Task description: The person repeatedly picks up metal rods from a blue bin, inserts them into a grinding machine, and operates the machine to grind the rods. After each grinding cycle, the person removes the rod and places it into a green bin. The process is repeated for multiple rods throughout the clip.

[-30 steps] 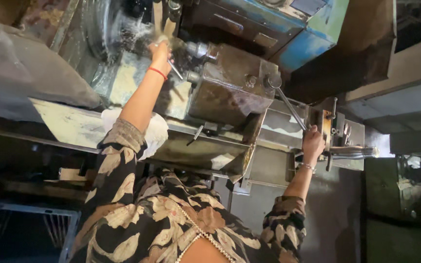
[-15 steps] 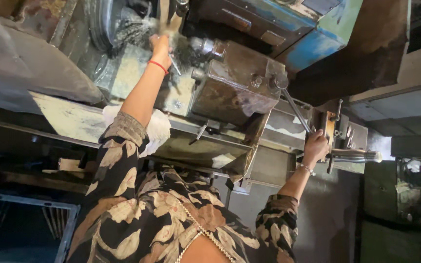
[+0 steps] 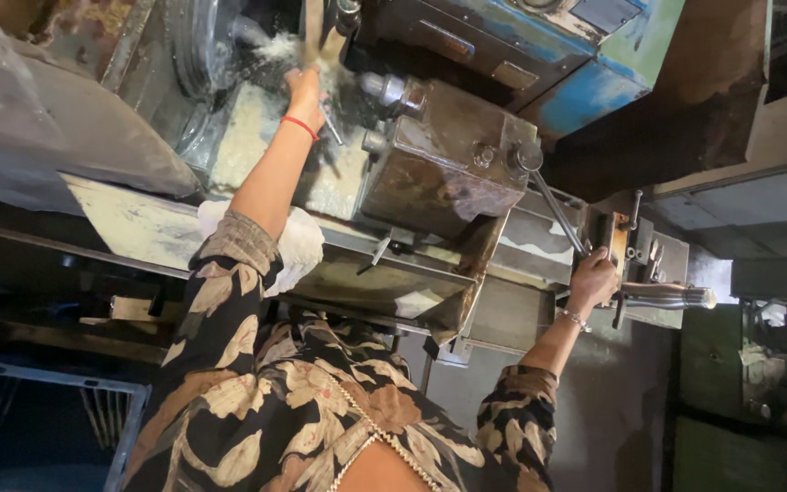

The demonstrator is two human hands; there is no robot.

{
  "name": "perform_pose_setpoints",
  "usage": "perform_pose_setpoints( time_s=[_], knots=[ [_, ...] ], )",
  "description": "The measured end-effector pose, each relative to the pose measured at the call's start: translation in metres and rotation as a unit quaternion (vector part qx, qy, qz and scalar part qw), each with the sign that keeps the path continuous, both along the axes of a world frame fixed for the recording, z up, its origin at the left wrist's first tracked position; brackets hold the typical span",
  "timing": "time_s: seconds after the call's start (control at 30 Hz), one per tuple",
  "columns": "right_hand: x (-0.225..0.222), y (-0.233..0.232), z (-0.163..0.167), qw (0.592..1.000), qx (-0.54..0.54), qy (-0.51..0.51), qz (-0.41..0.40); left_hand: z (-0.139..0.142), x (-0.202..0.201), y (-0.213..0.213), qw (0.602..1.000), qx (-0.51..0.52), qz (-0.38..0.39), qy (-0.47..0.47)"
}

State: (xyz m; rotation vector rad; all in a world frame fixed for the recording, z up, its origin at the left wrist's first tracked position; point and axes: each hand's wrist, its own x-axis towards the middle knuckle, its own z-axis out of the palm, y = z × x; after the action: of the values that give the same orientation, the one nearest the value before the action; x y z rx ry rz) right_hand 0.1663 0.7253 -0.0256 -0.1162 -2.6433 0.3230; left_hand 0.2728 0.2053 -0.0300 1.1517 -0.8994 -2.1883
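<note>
Work zone at the top of the machine, under white coolant spray, just left of the brown carriage box.

1. Left grip: up in the spray at the work zone, red band on the wrist. Cannot tell whether closed on anything; fingertips hidden by coolant and machine parts. Advisable to hold the fingers clear of any turning part and the sleeve back from the spray.
2. Thin metal rod just beside the left wrist. Avoid snagging it.
3. Right grip: clamped around the lower end of the long lever, which runs up to the carriage box. Move the lever slowly and evenly; probably best not to jerk while the other grip is in the work zone.
4. Chrome handle just right of the right grip, not touched.
5. White cloth on the tray edge, against the left forearm.
6. Blue housing above the lever, apart from both grips.
</note>
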Motion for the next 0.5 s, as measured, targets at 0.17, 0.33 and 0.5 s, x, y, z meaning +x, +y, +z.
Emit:
perform_pose_setpoints(
  time_s=[0.17, 0.33, 0.5],
  knots=[
    [0.0, 0.001, -0.002, 1.0, 0.001, 0.009, 0.014, -0.001, 0.0, -0.001, 0.997, -0.013, 0.034, 0.062],
    [0.001, 0.001, -0.004, 0.999, 0.039, 0.016, 0.0, -0.001, 0.005, -0.005, 0.993, 0.028, -0.023, 0.109],
    [0.012, 0.0, -0.012, 0.999, 0.031, 0.028, -0.019, 0.004, 0.009, -0.01, 0.982, 0.038, -0.041, 0.181]
  ],
)
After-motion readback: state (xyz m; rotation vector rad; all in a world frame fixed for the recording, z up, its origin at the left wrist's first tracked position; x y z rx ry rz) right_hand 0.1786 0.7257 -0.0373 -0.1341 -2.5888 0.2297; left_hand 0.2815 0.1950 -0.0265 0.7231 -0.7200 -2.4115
